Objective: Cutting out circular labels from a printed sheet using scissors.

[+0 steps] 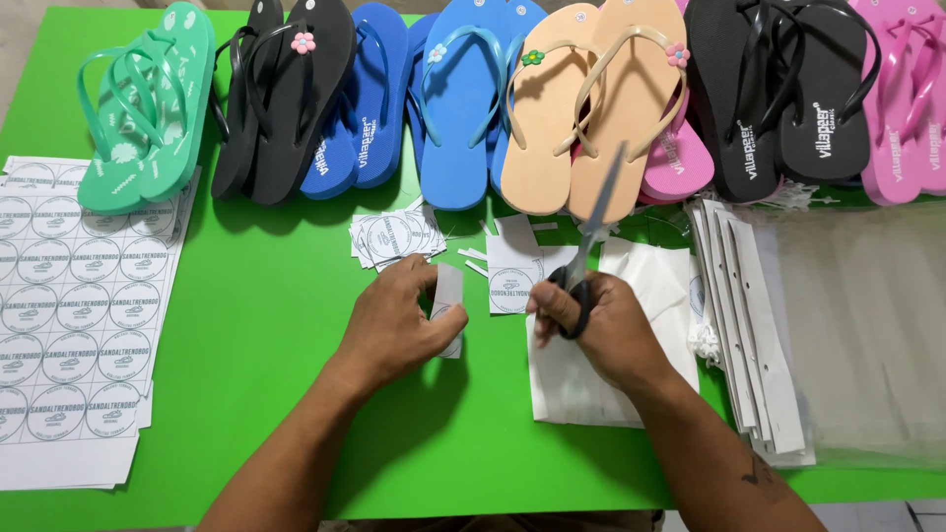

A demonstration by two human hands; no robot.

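My left hand (394,320) curls, pinching a narrow white paper strip (448,300) upright over the green table (266,325); my right hand (601,330) grips black-handled steel scissors (589,246), blades closed, pointing away.

Pairs of flip-flops line the far edge of the green table (266,394): green flip-flops (148,108), black flip-flops (286,94), blue flip-flops (463,99), peach flip-flops (591,108) and pink flip-flops (902,99). A printed sticker sheet (74,315) lies at the left, and clear plastic bags (847,335) are stacked at the right.
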